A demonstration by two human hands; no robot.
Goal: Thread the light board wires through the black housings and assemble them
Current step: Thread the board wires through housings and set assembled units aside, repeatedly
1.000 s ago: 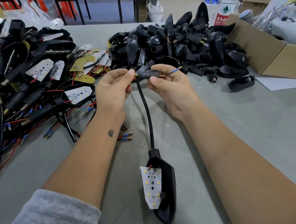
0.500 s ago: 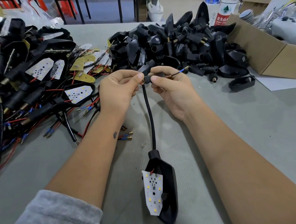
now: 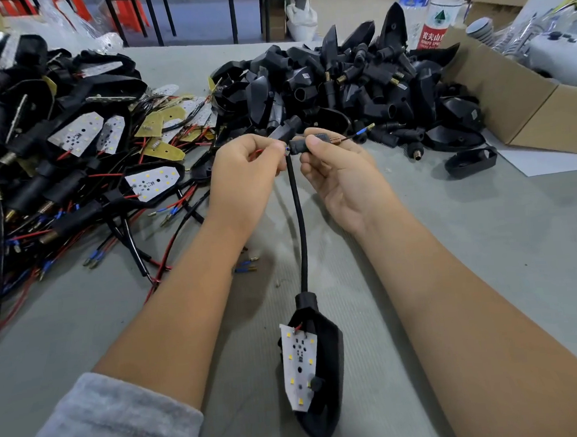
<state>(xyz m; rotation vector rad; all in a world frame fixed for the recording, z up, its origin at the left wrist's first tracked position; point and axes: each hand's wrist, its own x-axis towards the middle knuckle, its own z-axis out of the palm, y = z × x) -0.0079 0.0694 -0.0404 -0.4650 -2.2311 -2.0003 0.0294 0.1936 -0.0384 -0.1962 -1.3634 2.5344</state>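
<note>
Head view: both hands raised over the grey tabletop (image 3: 487, 255), meeting just this side of the housing pile (image 3: 338, 78). Left hand (image 3: 243, 173) has fingers curled, pinching a red wire (image 3: 258, 151) and the top end of the black cable (image 3: 299, 224). Right hand (image 3: 339, 177) has fingers curled round a small black sleeve (image 3: 304, 144), thumb on top. A copper spring (image 3: 334, 140) sticks out of the sleeve on its far-right side, then a thin wire ending in a blue terminal (image 3: 363, 131).

Cable drops from the hands toward the viewer, down to a black housing (image 3: 333, 386) lying on the tabletop between the forearms, well this side of the pile. White light board (image 3: 299, 367) with small yellow LEDs leans at the housing's left edge, half in, tilted. Short red wire shows at the board's top.

Left of the pile: big heap of finished units (image 3: 54, 166), black housings with boards, red and black wires, blue terminals, springs. Some bare boards and yellow pieces lie between heap and pile. Loose blue terminals (image 3: 246, 267) lie by the left forearm.

Right of the pile: cardboard box (image 3: 511, 100), one lone housing (image 3: 471, 161) just in front of it, white paper under it. Two bottles (image 3: 436, 13) stand behind the pile. Grey sleeve (image 3: 100, 429) on the left arm, bottom corner.
</note>
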